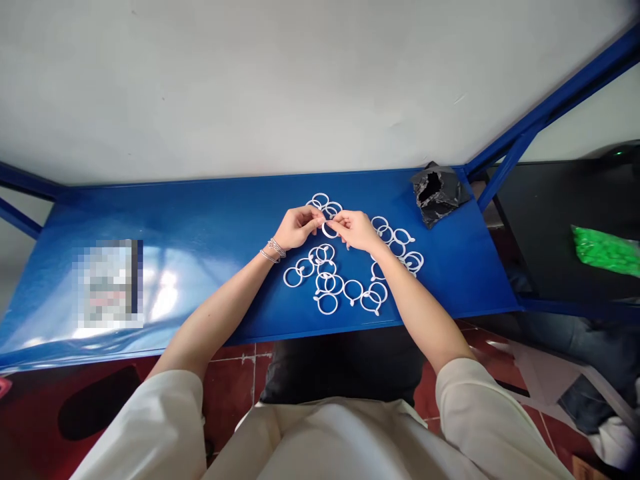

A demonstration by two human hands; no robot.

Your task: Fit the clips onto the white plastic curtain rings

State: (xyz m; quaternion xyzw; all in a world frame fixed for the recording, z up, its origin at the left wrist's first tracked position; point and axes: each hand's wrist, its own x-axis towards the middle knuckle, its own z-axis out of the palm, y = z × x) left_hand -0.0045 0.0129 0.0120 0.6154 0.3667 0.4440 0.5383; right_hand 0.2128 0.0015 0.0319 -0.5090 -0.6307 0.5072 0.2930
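To my right, a torn black plastic bag [437, 195] sits at the back of my blue table [450, 287], and I can't make out anything inside its dark opening. Farther right, a green bag [606, 251] lies on a black shelf [540, 220], its contents unclear. White plastic rings [327, 313], each with a small tab, lie in loose, overlapping clusters on the table around my hands. One ring [329, 237] is held up just above the others, between my hands. My left hand [299, 227] and right hand [356, 230] are close together, fingers curled, their fingertips pinching the top of that ring from both sides. Silver bracelets [273, 250] circle my left wrist.
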